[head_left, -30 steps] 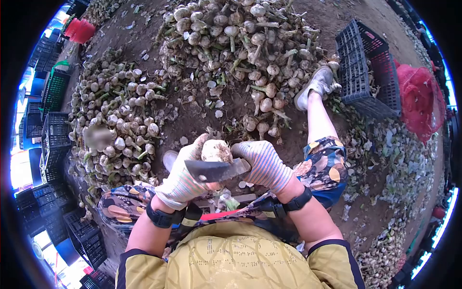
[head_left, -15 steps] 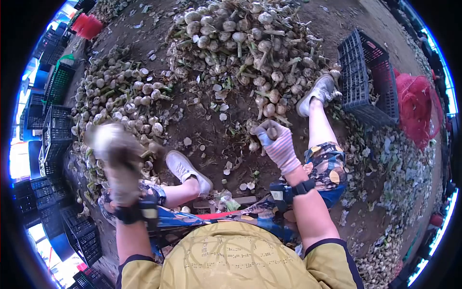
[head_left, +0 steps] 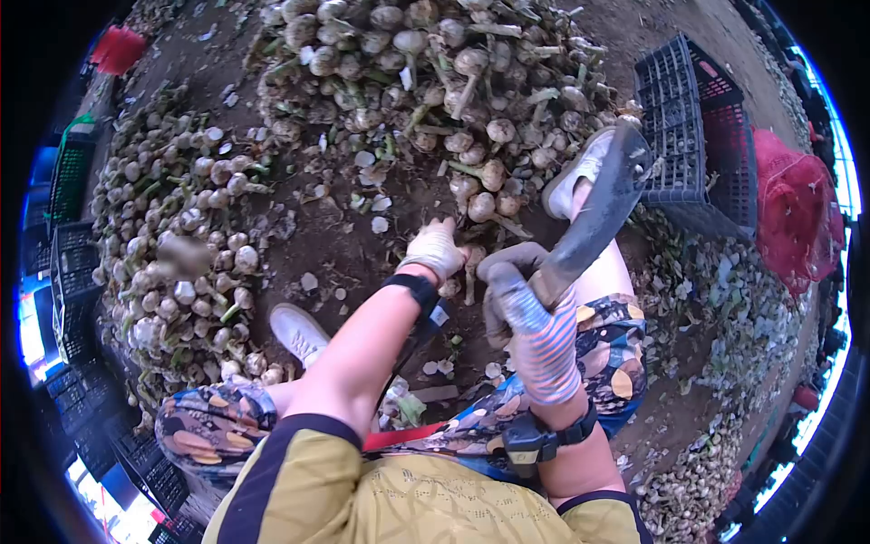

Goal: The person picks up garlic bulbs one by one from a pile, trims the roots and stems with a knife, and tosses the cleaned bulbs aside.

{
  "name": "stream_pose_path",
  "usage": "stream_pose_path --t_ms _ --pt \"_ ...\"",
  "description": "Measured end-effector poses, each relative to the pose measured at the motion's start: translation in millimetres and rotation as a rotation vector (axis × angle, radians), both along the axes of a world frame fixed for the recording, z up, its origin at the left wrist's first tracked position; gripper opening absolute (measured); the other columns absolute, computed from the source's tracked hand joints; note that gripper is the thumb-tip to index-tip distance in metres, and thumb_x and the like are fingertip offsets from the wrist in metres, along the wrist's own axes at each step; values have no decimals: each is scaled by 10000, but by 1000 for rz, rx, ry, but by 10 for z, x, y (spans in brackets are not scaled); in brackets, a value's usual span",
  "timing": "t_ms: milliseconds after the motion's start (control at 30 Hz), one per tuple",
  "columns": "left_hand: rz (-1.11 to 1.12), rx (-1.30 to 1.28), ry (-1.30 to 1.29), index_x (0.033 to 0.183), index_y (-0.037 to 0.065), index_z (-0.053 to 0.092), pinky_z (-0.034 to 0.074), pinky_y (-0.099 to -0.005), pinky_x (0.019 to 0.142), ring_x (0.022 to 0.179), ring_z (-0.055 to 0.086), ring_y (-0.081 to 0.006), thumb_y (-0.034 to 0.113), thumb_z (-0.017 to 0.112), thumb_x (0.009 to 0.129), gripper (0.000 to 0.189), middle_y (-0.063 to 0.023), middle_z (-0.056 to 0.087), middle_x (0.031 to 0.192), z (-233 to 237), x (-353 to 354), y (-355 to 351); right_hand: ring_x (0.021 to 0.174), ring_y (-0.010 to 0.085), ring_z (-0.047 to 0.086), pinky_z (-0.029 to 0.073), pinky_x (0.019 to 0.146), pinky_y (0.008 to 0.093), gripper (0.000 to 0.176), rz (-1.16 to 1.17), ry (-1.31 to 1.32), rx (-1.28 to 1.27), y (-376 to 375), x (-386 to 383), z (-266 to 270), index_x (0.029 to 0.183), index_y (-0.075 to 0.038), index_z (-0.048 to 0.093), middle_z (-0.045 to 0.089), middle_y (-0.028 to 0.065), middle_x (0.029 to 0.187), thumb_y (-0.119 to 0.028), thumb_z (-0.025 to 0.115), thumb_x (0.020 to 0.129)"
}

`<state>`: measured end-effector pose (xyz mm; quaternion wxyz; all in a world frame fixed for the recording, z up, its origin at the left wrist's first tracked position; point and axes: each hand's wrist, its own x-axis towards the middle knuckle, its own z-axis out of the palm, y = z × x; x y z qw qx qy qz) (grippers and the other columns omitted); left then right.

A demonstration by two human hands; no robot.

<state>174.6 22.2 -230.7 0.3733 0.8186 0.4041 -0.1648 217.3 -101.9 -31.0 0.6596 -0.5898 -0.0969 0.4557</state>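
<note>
L hand [head_left: 437, 251], in a pale glove, is down low near the ground, fingers pointing fwd & a bit apart at the tips; a garlic bulb [head_left: 472, 263] shows right at its thumb side, but can't tell if thumb & fingers pinch it or only touch it. R hand [head_left: 526, 313], in a striped glove, has its fingers wrapped round the handle of a knife [head_left: 598, 208], wide blade aimed up & out to the R. Blade crosses the R shin in this view, tip by the R shoe [head_left: 580, 172]; height above the leg can't be judged. Main risk, I'd say: wrist drops or body twists, & the edge nicks shin or shoe. L hand is near too, so a quick inward swing could catch its glove. The bulb could also roll off b/c of a loose grip, or the few loose bulbs [head_left: 480, 207] just fwd of the fingers could get knocked. Farther out, a big heap [head_left: 498, 131] reaches the R shoe, so a kick could prob. set it sliding. Another pile [head_left: 217, 199] lies L, past the L shoe [head_left: 297, 331]; black crate [head_left: 671, 127] & red net bag [head_left: 797, 208] are on the R, w/ peel scraps [head_left: 716, 281] strewn nearby.
</note>
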Motion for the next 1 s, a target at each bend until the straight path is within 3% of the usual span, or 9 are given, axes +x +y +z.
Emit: stream_pose_path --t_ms 133,233,300,433,533,567,667,933,1000 --pt "-54 -71 96 1292 125 455 393 -423 979 1176 448 -377 210 712 645 702 -245 422 1287 -48 78 -13 581 -10 417 340 529 145 37 1 -44 -42 7 -8 -86 865 -48 610 498 -81 639 -82 618 852" --pt "402 -862 -309 1290 -7 424 447 -327 889 1009 563 -217 166 682 710 658 -153 568 1150 -425 -523 169 593 -2 429 360 544 151 38 29 17 -52 -21 6 -103 861 -43 610 510 -69 646 -79 617 851" --pt "561 -1015 -489 1259 -50 433 450 -279 849 975 547 -154 125 655 764 570 -105 571 1128 258 -734 197 598 9 445 376 544 162 41 42 -49 -41 -28 -23 -186 856 -33 607 526 -52 652 -74 608 852" --pt "197 -496 -660 1225 -16 436 436 -275 858 992 526 -140 228 703 786 569 -78 565 1106 936 -1160 260 541 84 513 413 514 226 82 201 -371 -33 -40 -114 -453 854 -31 598 573 9 637 -100 625 819" --pt "-116 3 -671 1043 18 515 439 -354 756 859 526 -270 121 599 734 336 -104 560 945 1452 -1342 266 641 368 564 467 558 391 142 401 -881 -143 -20 -195 -497 844 -88 589 578 184 701 -154 644 731" --pt "-188 170 -670 987 29 538 438 -401 743 855 530 -372 92 609 660 340 -156 556 911 1642 -1358 219 641 368 564 467 558 391 142 398 -886 -136 -7 -221 -473 844 -88 589 578 184 701 -154 644 731" --pt "-260 297 -655 946 55 538 408 -434 737 874 527 -357 92 601 611 343 -137 559 910 1920 -1472 93 657 364 586 470 557 404 169 354 -1017 142 25 -286 -416 856 -82 596 593 161 696 -165 637 714" --pt "-175 441 -813 942 51 632 454 -318 773 857 586 -262 127 606 698 257 -111 610 892 2323 -1668 111 518 272 552 452 507 325 126 471 -928 7 -184 -156 -1110 811 -52 612 602 110 641 -173 633 782" --pt "-279 732 -772 968 88 651 458 -321 687 765 582 -252 231 616 758 256 -94 599 834 2402 -1638 171 509 134 534 430 491 270 120 323 -435 87 -171 -229 -1015 806 -41 617 600 15 638 -157 645 793"
